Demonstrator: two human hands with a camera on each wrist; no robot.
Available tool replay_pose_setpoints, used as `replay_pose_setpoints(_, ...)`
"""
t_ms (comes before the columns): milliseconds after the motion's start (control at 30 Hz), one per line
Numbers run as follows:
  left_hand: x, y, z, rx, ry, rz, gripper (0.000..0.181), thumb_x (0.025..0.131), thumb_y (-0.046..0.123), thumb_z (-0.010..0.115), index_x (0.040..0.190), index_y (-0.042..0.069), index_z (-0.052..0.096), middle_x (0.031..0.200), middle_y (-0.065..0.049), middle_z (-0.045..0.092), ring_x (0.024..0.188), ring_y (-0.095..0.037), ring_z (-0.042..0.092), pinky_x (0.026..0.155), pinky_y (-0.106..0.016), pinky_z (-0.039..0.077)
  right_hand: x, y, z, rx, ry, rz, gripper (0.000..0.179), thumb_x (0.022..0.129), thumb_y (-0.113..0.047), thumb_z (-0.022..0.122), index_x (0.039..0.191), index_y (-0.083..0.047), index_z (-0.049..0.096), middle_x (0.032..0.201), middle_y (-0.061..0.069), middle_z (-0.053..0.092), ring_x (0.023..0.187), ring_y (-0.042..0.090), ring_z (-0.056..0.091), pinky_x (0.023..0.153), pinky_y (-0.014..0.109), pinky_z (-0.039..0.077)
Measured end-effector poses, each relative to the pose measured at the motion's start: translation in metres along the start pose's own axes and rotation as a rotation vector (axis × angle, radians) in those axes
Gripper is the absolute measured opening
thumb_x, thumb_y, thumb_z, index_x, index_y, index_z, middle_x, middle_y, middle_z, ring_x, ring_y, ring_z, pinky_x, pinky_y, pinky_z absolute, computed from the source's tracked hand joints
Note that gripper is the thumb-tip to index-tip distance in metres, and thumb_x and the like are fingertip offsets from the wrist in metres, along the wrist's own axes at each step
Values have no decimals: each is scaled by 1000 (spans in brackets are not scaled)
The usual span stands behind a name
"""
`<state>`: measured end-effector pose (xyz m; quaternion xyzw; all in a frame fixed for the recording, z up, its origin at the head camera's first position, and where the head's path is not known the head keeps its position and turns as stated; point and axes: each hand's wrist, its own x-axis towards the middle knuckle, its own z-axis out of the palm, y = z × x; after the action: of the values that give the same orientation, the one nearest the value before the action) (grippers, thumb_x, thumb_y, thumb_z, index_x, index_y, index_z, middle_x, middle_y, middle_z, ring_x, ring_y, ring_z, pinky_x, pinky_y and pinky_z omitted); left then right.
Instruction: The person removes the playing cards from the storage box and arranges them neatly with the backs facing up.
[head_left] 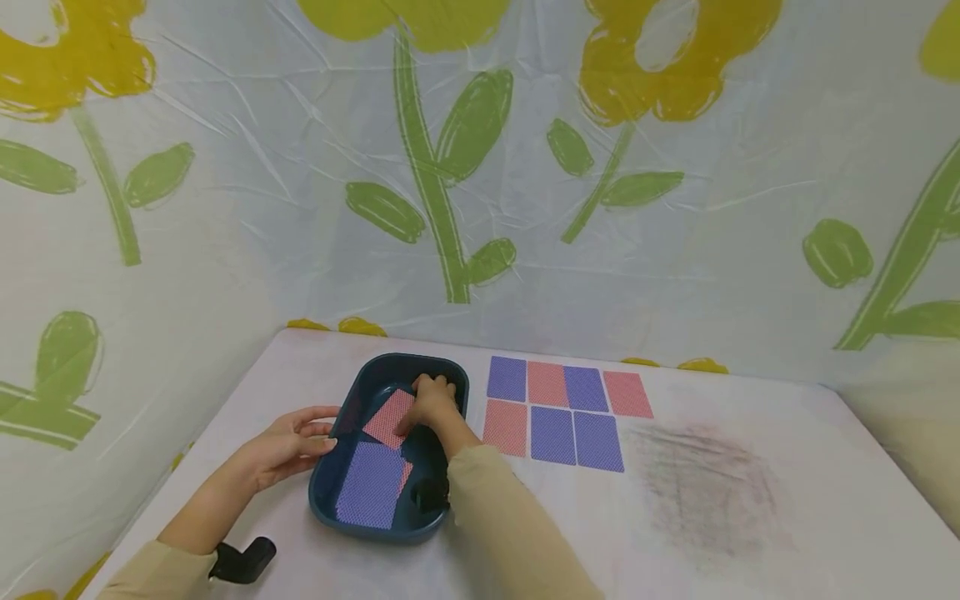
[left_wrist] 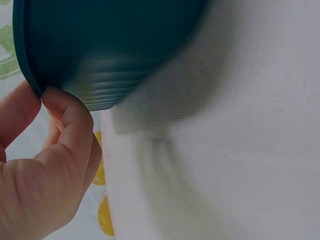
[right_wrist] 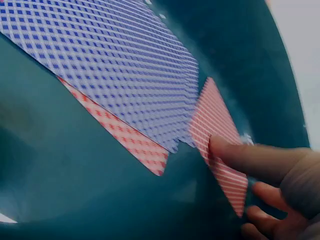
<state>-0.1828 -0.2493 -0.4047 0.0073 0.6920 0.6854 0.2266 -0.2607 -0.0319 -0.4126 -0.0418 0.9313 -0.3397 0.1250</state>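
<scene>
My left hand (head_left: 281, 450) pinches the rim of a dark teal plastic basin (left_wrist: 125, 35), thumb and forefinger meeting at its edge in the left wrist view. Inside the basin, my right hand (head_left: 435, 404) is at a red-checked card (right_wrist: 220, 150). The thumb lies across that card's face and the curled fingers are at its far edge. Next to it in the basin is a fanned pile of blue-checked cards (head_left: 367, 487), with a red-checked card (right_wrist: 120, 132) poking out from under the pile.
To the basin's right, two rows of cards lie on the white tabletop (head_left: 570, 533), blue-checked (head_left: 552, 435) and red-checked (head_left: 505, 427) ones mixed. A grey smudge (head_left: 705, 483) marks the cloth farther right. A flower-printed sheet (head_left: 300, 208) hangs behind the table.
</scene>
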Motion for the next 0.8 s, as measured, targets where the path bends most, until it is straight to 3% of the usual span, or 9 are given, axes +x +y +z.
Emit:
replay_pose_setpoints(267, 2, 0, 0, 9, 14, -8, 67, 87, -2, 59, 142, -8, 22, 110, -13, 51, 90, -15, 58, 78, -28, 50, 2, -1, 9, -127, 22, 43, 85, 56, -27, 90, 122, 2, 45, 121, 23, 44, 114, 38, 40, 91, 49, 41)
replay_pose_setpoints(567, 2, 2, -1, 14, 12, -4, 67, 86, -2, 60, 141, -8, 23, 109, -14, 51, 90, -15, 58, 78, -27, 50, 2, -1, 7, -100, 45, 50, 74, 54, -27, 92, 107, 0, 49, 112, 19, 45, 108, 36, 40, 88, 46, 42)
replay_pose_setpoints(800, 0, 1, 0, 28, 12, -6, 67, 86, -1, 60, 141, -9, 23, 111, -14, 51, 90, -16, 58, 79, -28, 50, 2, -1, 8, -81, 36, 2, 69, 54, -20, 91, 103, -10, 44, 89, 10, 56, 91, 34, 55, 72, 45, 46)
